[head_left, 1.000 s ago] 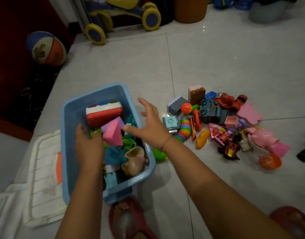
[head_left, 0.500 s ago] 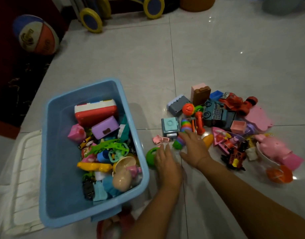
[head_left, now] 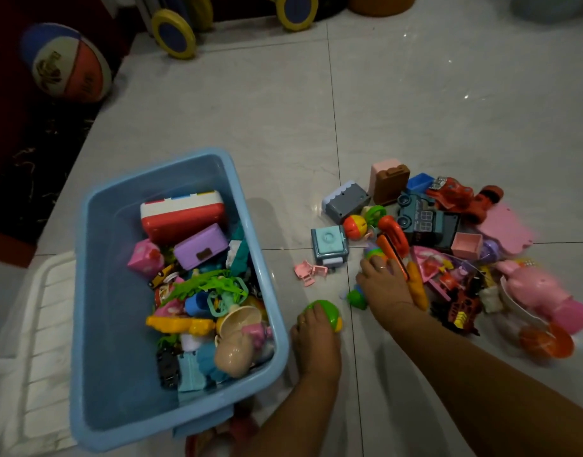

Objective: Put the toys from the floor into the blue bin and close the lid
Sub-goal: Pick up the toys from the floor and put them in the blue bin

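Head cam, so we're looking straight down at the tile floor here. The blue bin (head_left: 118, 291) is sitting open on our left, already holding toys along its right half, with the white lid (head_left: 42, 324) lying flat on the floor just beside its left wall. Our left hand (head_left: 316, 338) is curling its fingers over a green ball (head_left: 326, 315) right next to the bin's near corner. Our right hand (head_left: 386, 285) is clamping bent fingers on a rainbow toy (head_left: 371, 253) at the edge of the toy pile (head_left: 465, 245). A teal cube (head_left: 328, 245) and tiny pink chairs (head_left: 310, 272) are lying between bin and pile. A basketball (head_left: 66, 64) is sitting far left on the dark rug (head_left: 26, 153), and a yellow wheel (head_left: 174, 33) is poking in up top
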Motion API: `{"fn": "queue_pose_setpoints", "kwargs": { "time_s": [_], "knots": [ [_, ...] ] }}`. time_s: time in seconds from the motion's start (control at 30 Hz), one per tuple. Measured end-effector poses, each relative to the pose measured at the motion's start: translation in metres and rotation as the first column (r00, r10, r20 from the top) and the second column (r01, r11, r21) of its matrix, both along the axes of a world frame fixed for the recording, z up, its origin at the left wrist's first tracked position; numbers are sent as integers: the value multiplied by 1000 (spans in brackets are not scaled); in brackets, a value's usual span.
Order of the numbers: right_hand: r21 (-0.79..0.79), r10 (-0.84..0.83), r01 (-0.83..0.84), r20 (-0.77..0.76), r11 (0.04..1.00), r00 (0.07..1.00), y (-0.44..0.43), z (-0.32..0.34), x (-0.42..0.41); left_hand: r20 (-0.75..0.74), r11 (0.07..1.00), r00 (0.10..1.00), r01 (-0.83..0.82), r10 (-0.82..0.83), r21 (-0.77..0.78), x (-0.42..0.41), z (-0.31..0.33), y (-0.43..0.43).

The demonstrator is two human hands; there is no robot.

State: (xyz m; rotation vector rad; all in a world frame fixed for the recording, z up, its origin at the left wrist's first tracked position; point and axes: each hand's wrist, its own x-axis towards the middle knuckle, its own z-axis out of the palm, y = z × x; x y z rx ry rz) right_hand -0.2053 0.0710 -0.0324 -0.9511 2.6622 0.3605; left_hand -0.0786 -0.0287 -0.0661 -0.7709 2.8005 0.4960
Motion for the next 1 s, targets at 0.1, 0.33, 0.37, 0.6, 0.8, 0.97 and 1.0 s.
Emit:
{"fn": "queue_pose_setpoints", "kwargs": {
  "time_s": [0.1,0.33,0.37,0.6,0.8,0.97,1.0],
  "knots": [
    [-202,-144,161,96,966,985,7,0,4,-151,964,986,-29,72,265,-1,23,10],
    [-521,-249,846,840,-117,483,15,73,1,-483,818,806,-2,342,575,-10,145,25],
    [-498,-186,850,863,-169,469,11,86,2,-509,801,754,-38,415,598,-10,166,20],
    [-250,271,946,914,-206,300,-70,180,36,-605,679,308,-350,734,645,8,220,-102],
    [-364,310,927,896,96,319,-140,198,60,-544,610,288,-483,788,628,25,200,-161],
    [-657,-114,743,734,127,669,-104,150,43,-561,660,352,-338,750,671,11,214,-118],
    [-677,-192,728,704,107,684,-89,137,40,-587,696,389,-260,710,669,4,214,-100]
  ]
}}
